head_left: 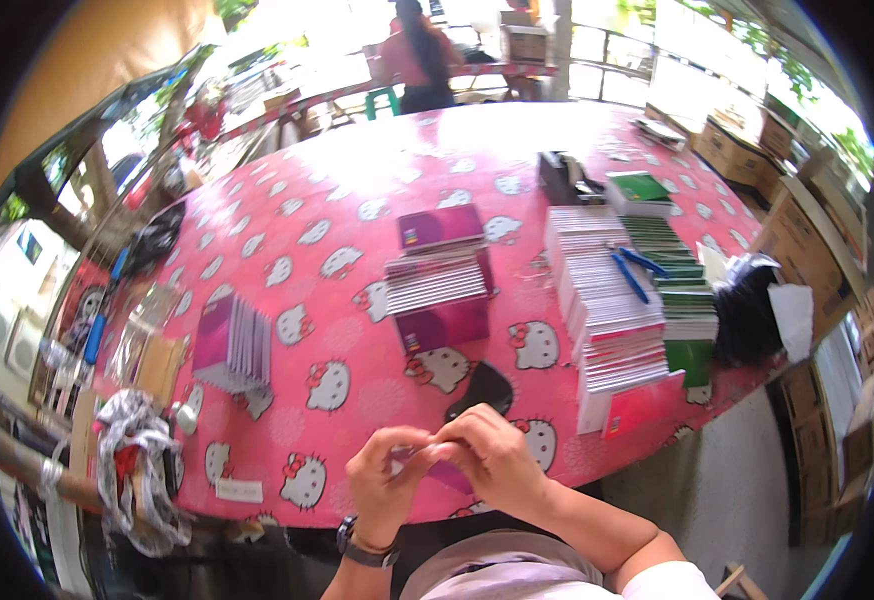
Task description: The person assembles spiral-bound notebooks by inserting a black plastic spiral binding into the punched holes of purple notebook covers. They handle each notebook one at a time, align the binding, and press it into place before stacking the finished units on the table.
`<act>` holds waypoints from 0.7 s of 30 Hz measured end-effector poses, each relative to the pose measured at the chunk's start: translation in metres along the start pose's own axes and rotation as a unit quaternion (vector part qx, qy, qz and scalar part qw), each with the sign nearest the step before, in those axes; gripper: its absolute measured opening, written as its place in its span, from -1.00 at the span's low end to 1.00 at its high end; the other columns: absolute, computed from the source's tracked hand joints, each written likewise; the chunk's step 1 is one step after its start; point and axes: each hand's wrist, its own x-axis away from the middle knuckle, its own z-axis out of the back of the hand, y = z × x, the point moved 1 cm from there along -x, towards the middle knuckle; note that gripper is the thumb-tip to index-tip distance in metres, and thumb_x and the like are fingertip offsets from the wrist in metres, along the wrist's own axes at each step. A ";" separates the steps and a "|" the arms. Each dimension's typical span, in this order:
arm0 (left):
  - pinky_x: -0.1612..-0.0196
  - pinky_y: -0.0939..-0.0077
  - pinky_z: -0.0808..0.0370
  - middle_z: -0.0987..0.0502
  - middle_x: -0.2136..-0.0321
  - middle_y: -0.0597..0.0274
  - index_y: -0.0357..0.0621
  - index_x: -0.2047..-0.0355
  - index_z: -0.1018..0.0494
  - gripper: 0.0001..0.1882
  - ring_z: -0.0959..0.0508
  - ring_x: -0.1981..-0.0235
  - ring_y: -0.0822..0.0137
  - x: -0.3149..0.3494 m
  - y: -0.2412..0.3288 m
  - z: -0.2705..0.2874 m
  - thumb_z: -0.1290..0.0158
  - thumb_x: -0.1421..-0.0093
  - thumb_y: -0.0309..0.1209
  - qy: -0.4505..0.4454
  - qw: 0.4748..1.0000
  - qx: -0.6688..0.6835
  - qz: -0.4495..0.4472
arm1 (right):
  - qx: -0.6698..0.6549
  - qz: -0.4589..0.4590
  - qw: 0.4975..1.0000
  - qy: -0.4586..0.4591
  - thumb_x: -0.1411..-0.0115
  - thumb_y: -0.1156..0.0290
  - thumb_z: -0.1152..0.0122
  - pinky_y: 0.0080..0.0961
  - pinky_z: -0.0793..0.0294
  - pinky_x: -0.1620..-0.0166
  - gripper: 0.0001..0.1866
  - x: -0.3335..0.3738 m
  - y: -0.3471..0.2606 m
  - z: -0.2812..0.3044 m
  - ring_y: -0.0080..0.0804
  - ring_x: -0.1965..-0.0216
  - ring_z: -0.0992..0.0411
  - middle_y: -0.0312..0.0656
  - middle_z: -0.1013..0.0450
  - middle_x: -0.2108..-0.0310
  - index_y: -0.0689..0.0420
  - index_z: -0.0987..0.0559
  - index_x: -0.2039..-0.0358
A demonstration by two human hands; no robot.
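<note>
At the near edge of the table my left hand [387, 472] and my right hand [500, 460] meet, both closed in a pinch with their fingertips together. What the fingertips grip is too small or hidden to make out. Part of a flat purple thing [450, 478] shows just beneath the fingers; whether I hold it or it lies on the table, I cannot tell. Right beyond my hands lies a black object [481, 390], its kind unclear. Farther off stand stacked purple booklets [442, 325], some with their pale edges facing me.
On the left, more purple booklets [229, 343] stand near a crumpled plastic bag [137, 470]. To the right, long rows of white-edged booklets [607, 290] carry blue-handled pliers [632, 275]. Green booklets [692, 362], a tape dispenser [567, 180] and cardboard boxes [807, 245] are beyond. A person [419, 55] sits far back.
</note>
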 end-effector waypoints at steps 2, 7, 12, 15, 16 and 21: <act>0.31 0.57 -0.46 -0.59 0.41 0.18 -0.19 0.27 -0.51 -0.82 -0.56 0.38 0.48 -0.003 0.010 -0.004 -0.21 -0.08 -0.55 -0.023 0.998 -0.038 0.054 | 0.019 0.015 1.000 0.008 -0.13 0.46 -0.22 -0.41 -0.43 0.33 -0.88 -0.001 0.001 -0.002 -0.21 0.35 -0.44 -0.14 -0.47 0.40 0.22 -0.52 0.34; 0.38 0.55 -0.42 -0.53 0.46 0.25 -0.24 0.24 -0.47 -0.87 -0.49 0.44 0.45 -0.013 0.001 0.017 -0.06 -0.23 -0.45 0.002 0.980 -0.193 -0.051 | 0.046 -0.013 0.994 -0.101 -0.18 0.24 -0.19 -0.25 -0.34 -0.01 -0.50 -0.004 0.003 -0.003 -0.02 0.03 -0.32 0.04 -0.37 0.10 0.26 -0.34 -0.03; 0.26 0.30 -0.42 -0.54 0.29 -0.09 -0.26 0.15 -0.43 -0.71 -0.56 0.26 0.16 -0.096 0.014 0.138 0.15 -0.36 -0.28 0.278 0.907 -0.288 -0.125 | 0.102 -0.063 0.990 -0.079 -0.16 0.11 -0.23 -0.20 -0.19 -0.18 -0.26 -0.006 0.027 0.031 -0.01 -0.15 -0.20 0.10 -0.23 -0.14 0.23 -0.18 -0.22; 0.22 0.23 -0.42 -0.53 0.29 -0.13 -0.37 0.24 -0.41 -0.68 -0.55 0.26 0.09 -0.168 0.034 0.228 0.14 -0.35 -0.28 0.385 0.794 -0.426 -0.201 | 0.033 -0.146 0.982 -0.118 -0.15 0.21 -0.26 -0.26 -0.30 -0.10 -0.45 0.007 0.030 0.039 -0.09 -0.05 -0.33 0.01 -0.38 -0.03 0.22 -0.37 -0.08; 0.24 0.24 -0.42 -0.53 0.32 -0.11 -0.37 0.26 -0.40 -0.69 -0.54 0.29 0.06 -0.187 0.031 0.259 0.10 -0.33 -0.28 0.411 0.793 -0.409 -0.188 | -0.003 -0.176 0.977 -0.124 -0.14 0.24 -0.27 -0.28 -0.33 -0.07 -0.50 0.012 0.030 0.039 -0.11 -0.02 -0.36 -0.01 -0.42 0.01 0.21 -0.43 -0.03; 0.27 0.26 -0.44 -0.49 0.43 -0.01 -0.33 0.31 -0.37 -0.74 -0.54 0.37 0.09 -0.199 -0.057 0.313 -0.10 -0.20 -0.34 0.426 0.833 -0.345 -0.077 | 0.014 -0.154 0.982 -0.105 -0.10 0.30 -0.30 -0.32 -0.38 -0.01 -0.60 0.026 0.046 0.038 -0.13 0.04 -0.41 -0.04 -0.49 0.10 0.22 -0.51 0.08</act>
